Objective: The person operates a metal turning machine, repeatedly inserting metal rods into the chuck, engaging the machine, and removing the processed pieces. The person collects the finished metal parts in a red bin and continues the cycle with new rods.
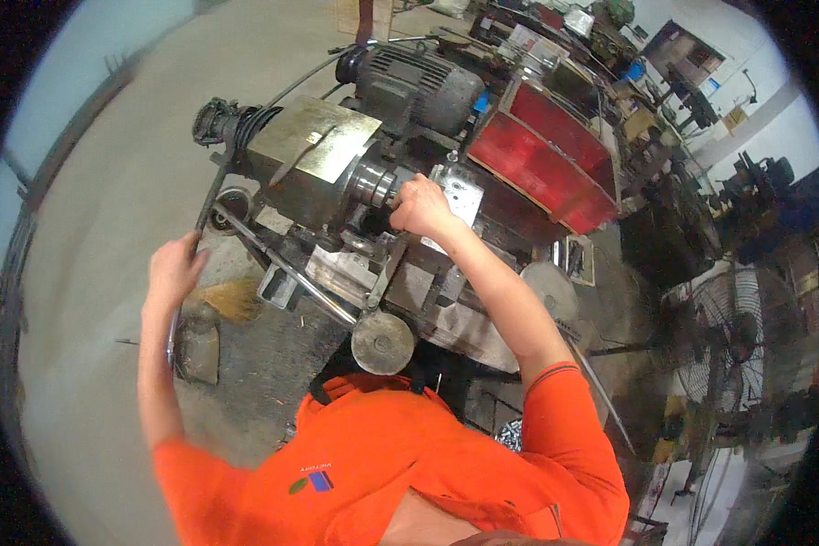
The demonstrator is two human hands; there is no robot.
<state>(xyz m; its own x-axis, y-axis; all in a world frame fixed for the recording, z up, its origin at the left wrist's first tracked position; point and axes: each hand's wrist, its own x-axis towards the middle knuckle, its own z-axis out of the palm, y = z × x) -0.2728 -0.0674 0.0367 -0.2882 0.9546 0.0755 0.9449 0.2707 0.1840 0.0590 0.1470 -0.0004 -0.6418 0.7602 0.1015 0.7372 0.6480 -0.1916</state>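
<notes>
The left hand (171, 269) was wrapped around a long dark lever (213, 196) left of the machine's box-shaped headstock (291, 177). The right hand (420, 207), fingers bent, was at the steel spindle (369, 184) on the headstock's right; whether it gripped anything, I couldn't tell. Behind sat a finned motor (428, 84); rightward, a red metal bin (532, 155) and a caged fan (726, 337). Straw bristles (232, 298) lay over the grey floor (96, 273).

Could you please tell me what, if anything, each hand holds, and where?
Left hand: the dark lever, by its outer part. Right hand: cannot tell; grip hidden.
</notes>
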